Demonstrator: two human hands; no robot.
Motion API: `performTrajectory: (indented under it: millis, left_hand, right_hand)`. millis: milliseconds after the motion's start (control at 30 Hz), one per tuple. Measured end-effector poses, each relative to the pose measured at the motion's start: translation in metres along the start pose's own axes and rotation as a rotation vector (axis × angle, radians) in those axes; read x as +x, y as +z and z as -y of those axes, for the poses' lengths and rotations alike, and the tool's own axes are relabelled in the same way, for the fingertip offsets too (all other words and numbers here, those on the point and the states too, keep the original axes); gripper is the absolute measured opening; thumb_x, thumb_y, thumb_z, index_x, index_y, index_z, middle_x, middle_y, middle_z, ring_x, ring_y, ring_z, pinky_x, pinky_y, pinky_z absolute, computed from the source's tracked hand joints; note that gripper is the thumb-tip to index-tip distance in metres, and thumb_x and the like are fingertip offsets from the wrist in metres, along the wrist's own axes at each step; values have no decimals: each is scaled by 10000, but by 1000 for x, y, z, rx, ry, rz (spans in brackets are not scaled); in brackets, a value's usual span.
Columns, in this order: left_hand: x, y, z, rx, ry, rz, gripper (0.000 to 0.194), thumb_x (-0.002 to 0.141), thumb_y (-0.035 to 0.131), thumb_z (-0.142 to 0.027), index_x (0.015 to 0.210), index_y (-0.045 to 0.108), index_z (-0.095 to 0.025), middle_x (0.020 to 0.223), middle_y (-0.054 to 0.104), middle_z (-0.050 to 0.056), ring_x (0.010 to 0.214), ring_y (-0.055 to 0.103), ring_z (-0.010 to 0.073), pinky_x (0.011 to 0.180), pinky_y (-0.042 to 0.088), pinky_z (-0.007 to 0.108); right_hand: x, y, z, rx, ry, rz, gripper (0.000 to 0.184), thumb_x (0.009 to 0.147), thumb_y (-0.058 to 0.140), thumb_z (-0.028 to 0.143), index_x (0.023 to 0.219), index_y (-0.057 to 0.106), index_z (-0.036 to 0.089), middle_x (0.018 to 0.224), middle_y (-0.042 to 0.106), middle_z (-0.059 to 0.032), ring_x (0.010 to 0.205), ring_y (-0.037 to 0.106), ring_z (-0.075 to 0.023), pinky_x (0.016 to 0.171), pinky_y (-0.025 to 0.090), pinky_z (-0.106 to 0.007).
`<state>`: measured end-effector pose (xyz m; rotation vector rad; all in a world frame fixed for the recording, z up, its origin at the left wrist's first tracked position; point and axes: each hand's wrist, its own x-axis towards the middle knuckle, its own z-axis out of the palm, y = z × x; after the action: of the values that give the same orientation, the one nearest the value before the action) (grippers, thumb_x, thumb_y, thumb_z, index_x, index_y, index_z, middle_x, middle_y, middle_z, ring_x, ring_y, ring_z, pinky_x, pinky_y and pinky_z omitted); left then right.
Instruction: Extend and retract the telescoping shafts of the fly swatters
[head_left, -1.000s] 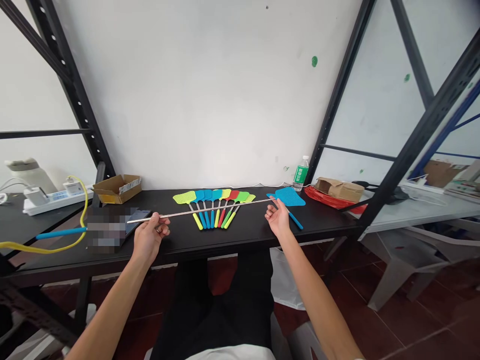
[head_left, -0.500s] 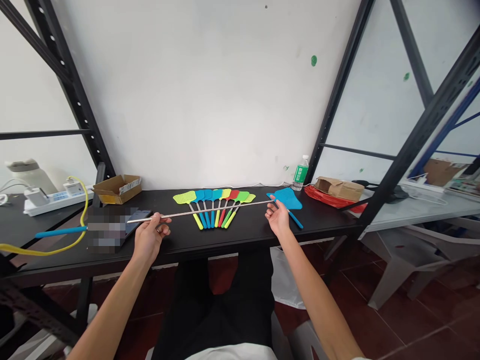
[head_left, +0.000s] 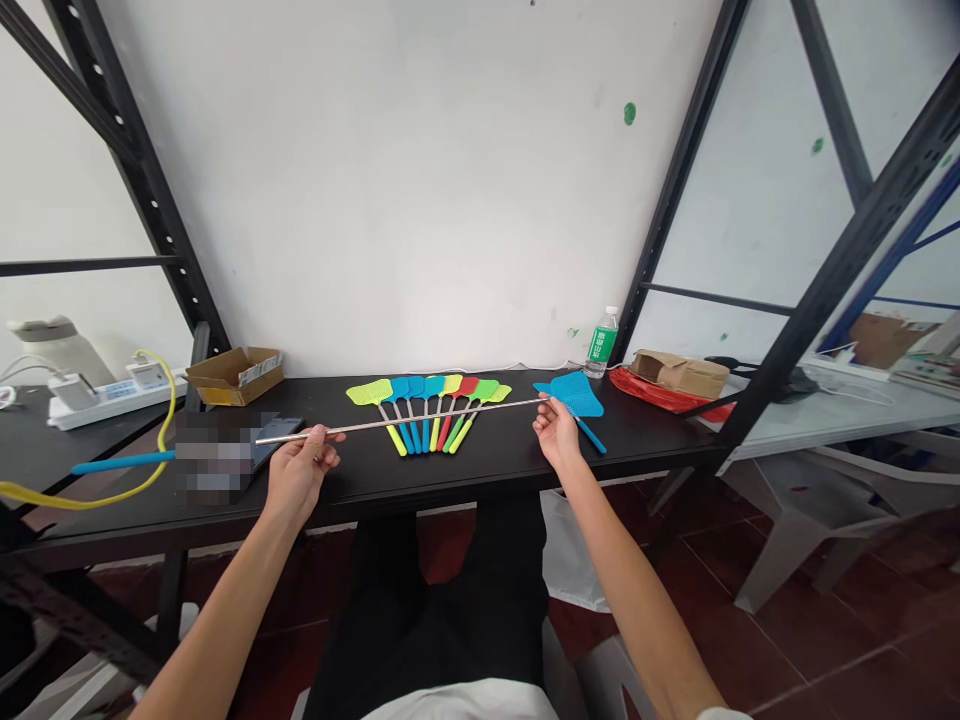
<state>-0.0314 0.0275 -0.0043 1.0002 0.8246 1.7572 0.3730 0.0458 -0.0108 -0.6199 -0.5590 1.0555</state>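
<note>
A long telescopic fly swatter stretches across the front of me, its metal rod [head_left: 435, 415] drawn out. Its blue handle [head_left: 124, 463] points off to the left, and its blue mesh head [head_left: 579, 393] is at the right end. My left hand [head_left: 304, 465] is closed round the rod toward the handle side. With its fingertips, my right hand [head_left: 556, 430] pinches the rod close to the head. Another blue fly swatter [head_left: 591, 436] lies partly hidden under that head. Behind the rod, several short fly swatters [head_left: 427, 425] in yellow, blue, red and green lie fanned out.
The black table [head_left: 360, 480] bears an open cardboard box [head_left: 236, 376], a water bottle [head_left: 601, 343] and a brown paper package [head_left: 679, 374] on red plastic [head_left: 637, 392]. A yellow cable [head_left: 169, 420] runs from a power strip [head_left: 112, 402]. A blurred patch covers something at left.
My hands and the stretched fly swatter stay almost in place. My right hand has shifted slightly, its fingers closing nearer together on the rod by the head. The view tilts a little.
</note>
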Motion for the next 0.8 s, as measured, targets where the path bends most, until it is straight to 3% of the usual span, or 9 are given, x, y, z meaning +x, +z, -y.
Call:
performTrajectory:
  millis: [433,800]
  left_hand:
    - [3,-6,4,-8,15,62,313,680,843,-369,814,698,-126,804,687,87,538,452,79,491,404,220]
    - [-2,1,-3,36,-49,12,255,769,755,-378,812,664,-143,692,654,44,537,494,113,489,409,232]
  right_hand:
    - [-1,1,1,33,4,-12,182,754,736,322,868,678,192,595,566,39,465,436,-60,440,386,-195]
    - [-3,3,2,49,19,-15,166,772,689,325,866,694,188,598,563,32,465,426,-70,445,377,-213]
